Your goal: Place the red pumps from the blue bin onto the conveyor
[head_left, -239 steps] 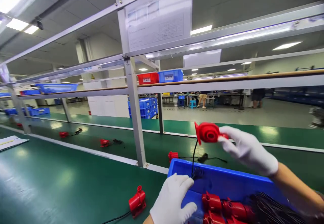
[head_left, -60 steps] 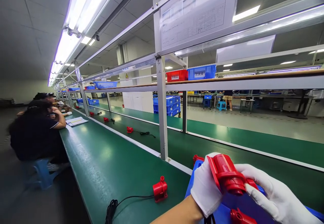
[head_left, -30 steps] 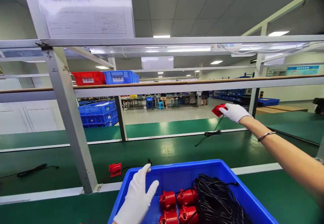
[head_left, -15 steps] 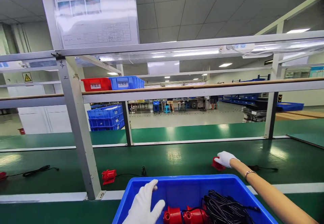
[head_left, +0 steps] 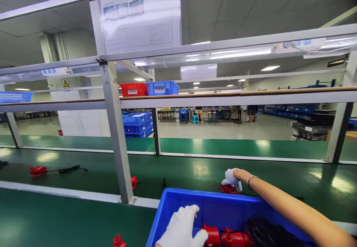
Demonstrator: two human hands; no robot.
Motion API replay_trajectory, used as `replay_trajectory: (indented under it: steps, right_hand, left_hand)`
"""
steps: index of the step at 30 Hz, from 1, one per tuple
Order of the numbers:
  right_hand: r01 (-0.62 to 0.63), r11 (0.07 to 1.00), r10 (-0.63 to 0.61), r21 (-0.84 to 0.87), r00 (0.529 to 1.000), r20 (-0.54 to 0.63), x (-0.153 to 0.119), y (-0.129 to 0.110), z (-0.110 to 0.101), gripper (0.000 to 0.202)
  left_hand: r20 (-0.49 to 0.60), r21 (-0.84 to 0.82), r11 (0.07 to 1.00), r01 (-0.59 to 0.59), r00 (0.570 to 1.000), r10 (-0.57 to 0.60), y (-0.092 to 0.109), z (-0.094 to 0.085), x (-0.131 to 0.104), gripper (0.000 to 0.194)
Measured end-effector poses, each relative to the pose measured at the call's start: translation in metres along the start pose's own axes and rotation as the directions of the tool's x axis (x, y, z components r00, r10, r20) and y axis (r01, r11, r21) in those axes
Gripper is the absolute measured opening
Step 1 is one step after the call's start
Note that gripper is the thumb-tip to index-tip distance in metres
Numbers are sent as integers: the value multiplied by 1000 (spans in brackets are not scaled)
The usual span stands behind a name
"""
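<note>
My right hand (head_left: 233, 178), in a white glove, reaches past the far rim of a blue plastic bin (head_left: 212, 195). Its fingers are closed from above on a red plastic part (head_left: 228, 189) with a dark cord behind it. My left hand (head_left: 180, 225), also gloved, hangs over the bin's near left, thumb apart from the fingers, holding nothing. Inside the bin lie red parts (head_left: 235, 238) and a heap of black cable (head_left: 269, 232); the left thumb covers some of one part. A single red part (head_left: 119, 241) shows at the bottom edge, left of the bin.
Along the green belt (head_left: 92, 180) lie another red part (head_left: 38, 171) with a coiled black cord and one (head_left: 134, 182) half behind a metal post (head_left: 118, 135). A shelf rail (head_left: 212, 101) crosses above, bearing a red box (head_left: 134, 89) and a blue box (head_left: 163, 88).
The view has swung left, so the frame and boxes sit further right in the picture. My right hand, with the red part, has come closer to the bin. My left hand remains over it.
</note>
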State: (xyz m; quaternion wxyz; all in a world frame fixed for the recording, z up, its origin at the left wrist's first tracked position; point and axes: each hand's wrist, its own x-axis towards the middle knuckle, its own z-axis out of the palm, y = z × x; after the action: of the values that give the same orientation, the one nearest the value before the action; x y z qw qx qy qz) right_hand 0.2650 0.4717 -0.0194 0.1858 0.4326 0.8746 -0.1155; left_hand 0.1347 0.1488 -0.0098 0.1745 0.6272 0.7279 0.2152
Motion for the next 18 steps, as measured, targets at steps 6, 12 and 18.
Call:
replay_trajectory:
  steps: [6,12,18]
  right_hand:
    - [116,984,-140,-135,972,-187,-43,-29,-19,32]
    - [484,852,-523,-198,792,-314,-129,-103,43,35]
    - [663,733,-678,-151,696,-236,-162,-190,143,40]
  left_hand:
    - [-257,-151,987,-48,966,7,-1,3,-4,54]
    - [-421,-247,958,-145,907,29,-2,3,0,50]
    - [-427,-288,944,-161,904,24,-3,4,-2,43]
